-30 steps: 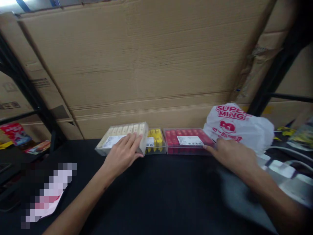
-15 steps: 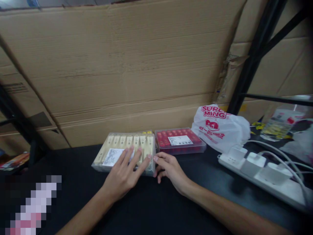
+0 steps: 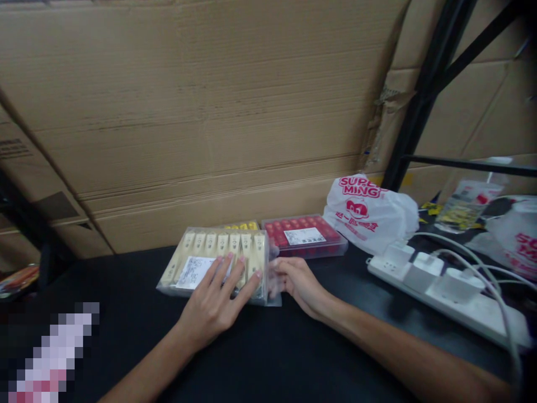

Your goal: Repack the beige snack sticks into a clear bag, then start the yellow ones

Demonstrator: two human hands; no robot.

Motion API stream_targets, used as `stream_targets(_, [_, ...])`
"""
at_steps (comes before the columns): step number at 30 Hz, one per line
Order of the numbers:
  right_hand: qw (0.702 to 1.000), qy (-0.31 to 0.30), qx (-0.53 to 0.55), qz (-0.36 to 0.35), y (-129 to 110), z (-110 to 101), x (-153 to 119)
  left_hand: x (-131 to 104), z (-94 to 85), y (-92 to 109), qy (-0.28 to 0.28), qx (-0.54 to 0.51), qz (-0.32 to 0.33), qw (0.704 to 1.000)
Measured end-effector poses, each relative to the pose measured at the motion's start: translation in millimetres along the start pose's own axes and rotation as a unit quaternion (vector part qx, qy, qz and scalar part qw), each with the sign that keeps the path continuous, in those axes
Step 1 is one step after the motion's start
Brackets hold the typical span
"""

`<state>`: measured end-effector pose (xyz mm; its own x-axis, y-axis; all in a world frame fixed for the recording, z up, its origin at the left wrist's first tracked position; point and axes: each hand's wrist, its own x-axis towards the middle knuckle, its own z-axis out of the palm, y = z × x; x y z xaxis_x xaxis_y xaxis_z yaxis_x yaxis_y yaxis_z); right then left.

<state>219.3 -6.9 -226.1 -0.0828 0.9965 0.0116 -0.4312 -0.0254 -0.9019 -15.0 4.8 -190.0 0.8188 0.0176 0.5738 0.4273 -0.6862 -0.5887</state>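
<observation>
A clear pack of beige pieces (image 3: 201,258) with a white label lies on the black table (image 3: 268,352). My left hand (image 3: 216,299) rests flat on top of it, fingers spread. My right hand (image 3: 300,282) pinches the clear wrap at the pack's right end. A yellow pack (image 3: 243,225) peeks out behind it. A red pack (image 3: 304,236) with a white label lies just to the right, against the cardboard.
Large cardboard boxes (image 3: 201,112) wall the back. A white plastic bag with red print (image 3: 369,212) sits right of the red pack. A white power strip (image 3: 444,285) with plugs and cables lies at the right. A black rack post (image 3: 419,95) rises behind.
The beige pack was pulled toward me off the yellow pack. My right hand left the red pack and bag and now grips the wrap at the beige pack's right end.
</observation>
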Motion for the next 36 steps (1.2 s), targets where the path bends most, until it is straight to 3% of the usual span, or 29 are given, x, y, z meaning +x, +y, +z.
stream_targets(4, [0.999,-0.040,0.022,0.027,-1.1,-0.1,-2.4,3.8,-7.0,-1.1,0.015,-0.008,-0.026,1.000])
stream_targets(7, [0.996,-0.046,-0.075,0.022,-1.8,3.4,-5.7,6.0,-12.0,0.2,0.018,-0.012,-0.022,1.000])
stream_targets(10, [0.984,0.004,-0.174,-0.030,-3.7,4.3,-9.6,6.8,-14.2,2.5,0.024,-0.014,-0.025,0.999])
stream_targets(13, [0.969,0.032,-0.206,-0.133,-9.7,2.4,-14.8,7.0,-14.5,3.2,0.026,-0.016,-0.024,0.999])
stream_targets(15, [0.948,0.029,-0.235,-0.214,-15.0,0.9,-18.2,6.7,-14.3,1.9,0.022,-0.021,-0.019,0.999])
stream_targets(17, [0.931,0.006,-0.264,-0.252,-19.1,-0.8,-20.2,5.8,-13.9,-0.8,0.019,-0.025,-0.017,0.999])
stream_targets(20, [0.917,-0.033,-0.298,-0.262,-19.9,-5.9,-18.6,3.2,-13.1,-6.0,0.016,-0.024,-0.028,0.999])
stream_targets(24, [0.899,-0.033,-0.327,-0.289,-13.8,-17.0,-10.9,0.5,-12.5,-9.4,0.016,-0.025,-0.045,0.999])
stream_targets(31, [0.919,-0.087,-0.304,-0.238,-12.9,-28.2,-5.1,2.5,-14.6,-5.2,0.026,-0.037,-0.052,0.998])
stream_targets(36, [0.916,-0.121,-0.299,-0.238,-15.0,-30.4,-2.5,4.5,-18.2,-2.9,0.019,-0.040,-0.056,0.997])
